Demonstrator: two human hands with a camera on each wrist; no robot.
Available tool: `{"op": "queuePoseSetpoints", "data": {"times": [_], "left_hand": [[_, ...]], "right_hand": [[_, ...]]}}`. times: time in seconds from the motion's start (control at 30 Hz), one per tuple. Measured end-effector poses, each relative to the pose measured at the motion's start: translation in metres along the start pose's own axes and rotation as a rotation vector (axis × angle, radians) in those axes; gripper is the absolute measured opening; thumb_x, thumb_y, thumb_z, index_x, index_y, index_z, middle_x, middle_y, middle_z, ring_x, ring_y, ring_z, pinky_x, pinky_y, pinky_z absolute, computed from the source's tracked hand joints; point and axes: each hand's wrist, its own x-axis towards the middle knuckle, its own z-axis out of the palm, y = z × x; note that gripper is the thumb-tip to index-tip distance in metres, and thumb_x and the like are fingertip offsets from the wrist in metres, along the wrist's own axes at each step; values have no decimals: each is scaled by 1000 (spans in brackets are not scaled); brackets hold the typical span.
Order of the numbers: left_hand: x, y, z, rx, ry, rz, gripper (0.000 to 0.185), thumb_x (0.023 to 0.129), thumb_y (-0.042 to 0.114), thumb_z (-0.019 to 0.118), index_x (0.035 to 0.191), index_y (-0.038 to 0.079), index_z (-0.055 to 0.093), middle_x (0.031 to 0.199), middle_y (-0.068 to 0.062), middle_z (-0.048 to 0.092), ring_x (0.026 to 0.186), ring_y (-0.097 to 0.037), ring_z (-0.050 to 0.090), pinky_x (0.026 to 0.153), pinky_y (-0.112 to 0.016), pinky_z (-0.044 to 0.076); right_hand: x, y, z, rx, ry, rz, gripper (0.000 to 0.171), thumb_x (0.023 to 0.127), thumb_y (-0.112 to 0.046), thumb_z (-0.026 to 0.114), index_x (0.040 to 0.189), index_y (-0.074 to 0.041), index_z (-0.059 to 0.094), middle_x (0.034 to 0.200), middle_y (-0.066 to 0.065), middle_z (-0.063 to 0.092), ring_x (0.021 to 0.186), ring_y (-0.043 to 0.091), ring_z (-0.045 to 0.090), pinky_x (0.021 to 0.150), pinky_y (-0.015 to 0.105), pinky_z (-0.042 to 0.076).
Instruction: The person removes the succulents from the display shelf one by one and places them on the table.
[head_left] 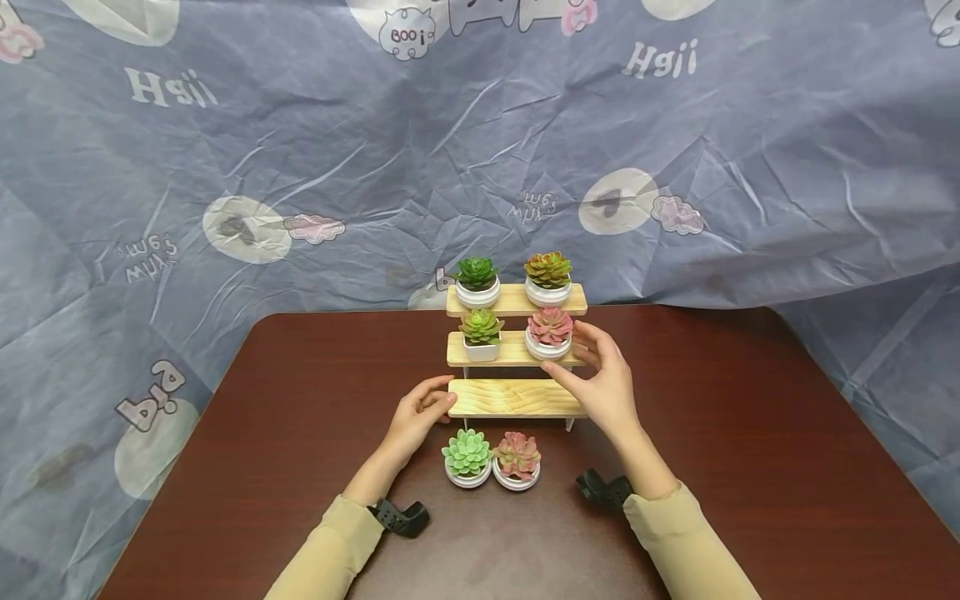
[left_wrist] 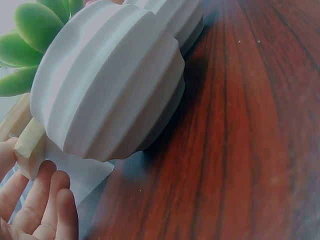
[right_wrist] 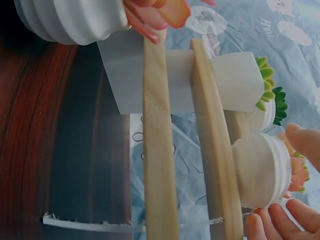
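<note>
A three-tier wooden display stand [head_left: 517, 398] has pale boards on clear supports. My left hand [head_left: 417, 410] holds the left end of its lowest board, thumb on the near side in the head view; in the left wrist view the board end [left_wrist: 31, 147] lies between thumb and fingers. My right hand [head_left: 606, 385] holds a pink succulent in a round white pot [head_left: 548, 346] at the right of the middle board. In the right wrist view, thumb and fingertips are at opposite sides of that pot [right_wrist: 265, 170]. A green succulent [head_left: 481, 336] in a square white pot stands left of it.
On the top board stand a dark green succulent [head_left: 477, 283] and an orange-green one [head_left: 548, 279]. A light green succulent [head_left: 467, 457] and a reddish one [head_left: 517, 458] sit on the dark table [head_left: 757, 433] before the stand. A printed cloth [head_left: 420, 150] hangs behind.
</note>
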Motion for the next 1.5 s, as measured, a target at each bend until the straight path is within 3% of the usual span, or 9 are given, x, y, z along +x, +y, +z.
{"op": "queuePoseSetpoints", "data": {"times": [0.13,0.67,1.07,1.23,1.43,1.5], "left_hand": [[0,0,0,-4,-2,1,43,94,15,59,134,0,49,100,-11,66,85,-12,61,79,-42,53],[0,0,1,-8,-5,3,44,94,14,59,134,-2,48,98,-9,66,84,-12,61,77,-38,53],[0,0,0,0,-3,3,44,94,14,59,133,-2,48,99,-10,66,86,-12,61,78,-40,53],[0,1,0,2,0,7,44,94,15,59,133,-2,48,99,-12,66,85,-12,61,78,-40,53],[0,0,0,3,0,4,44,94,15,59,134,-1,48,100,-12,66,84,-13,61,78,-41,53],[0,0,1,1,-1,2,44,94,15,59,134,-1,48,100,-11,66,83,-13,61,79,-41,53]], "right_hand": [[3,15,5,-23,-10,24,70,70,-10,85,129,-2,50,122,13,55,101,25,60,88,34,49],[8,20,11,-183,24,50,68,69,-22,86,128,-4,55,113,12,62,83,24,62,73,42,52],[3,23,14,-160,97,-58,61,65,-17,87,118,-3,61,102,10,64,75,21,62,66,25,47],[-2,26,12,-124,112,-84,60,65,-13,87,117,-4,61,103,8,65,74,19,62,66,27,47],[-8,26,7,-98,116,-109,62,63,-10,88,119,-3,61,104,8,65,77,18,61,67,15,45],[-12,15,5,-95,112,-126,61,63,-5,87,118,1,60,104,12,64,78,20,61,69,21,49]]}}
